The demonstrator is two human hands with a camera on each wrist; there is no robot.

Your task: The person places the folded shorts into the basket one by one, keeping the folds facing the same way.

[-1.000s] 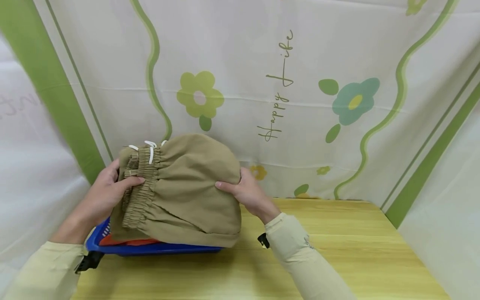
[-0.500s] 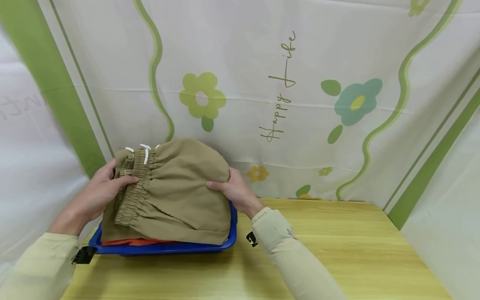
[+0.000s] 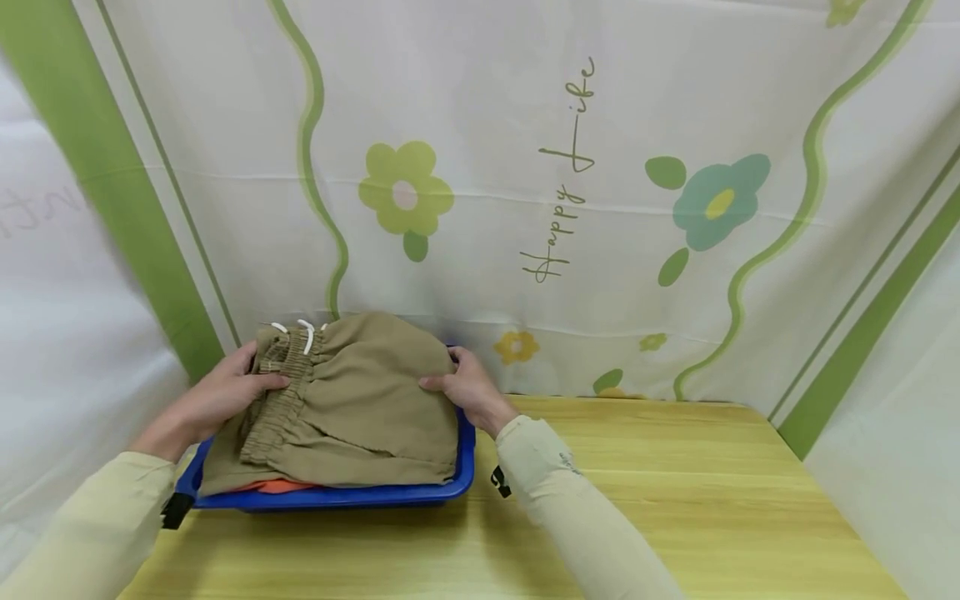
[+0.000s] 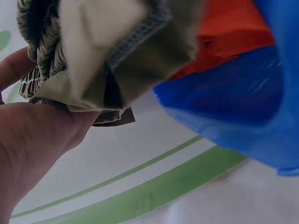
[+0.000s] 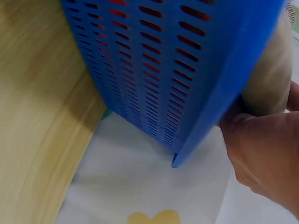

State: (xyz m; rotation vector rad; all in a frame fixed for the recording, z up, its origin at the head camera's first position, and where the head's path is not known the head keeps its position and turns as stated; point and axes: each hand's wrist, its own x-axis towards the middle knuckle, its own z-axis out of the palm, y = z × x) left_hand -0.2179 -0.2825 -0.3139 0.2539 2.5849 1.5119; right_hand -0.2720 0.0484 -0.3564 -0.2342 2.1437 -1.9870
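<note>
Folded khaki drawstring pants (image 3: 375, 400), with a gathered elastic waistband and white cord ends, lie over a blue plastic basket (image 3: 337, 498). My left hand (image 3: 217, 398) grips the waistband end, its thumb on top and its other fingers mostly hidden behind the cloth. At the opposite end, my right hand (image 3: 474, 390) pinches the folded edge beside the basket's right rim. Orange-red cloth (image 3: 281, 486) peeks out under the pants at the basket's front. In the left wrist view this red cloth (image 4: 233, 32) sits inside the basket, below the khaki fabric.
The basket stands on a wood-grain table (image 3: 660, 500), toward its left side. A white curtain (image 3: 480, 100) with printed flowers hangs close behind it. Black straps (image 3: 500, 482) hang at both wrists. The basket's slotted side wall (image 5: 140, 70) shows in the right wrist view.
Both hands have brought the pants down and slightly left into the basket. The basket's right rim, hidden at first, now shows. Less of the red cloth is visible at the front.
</note>
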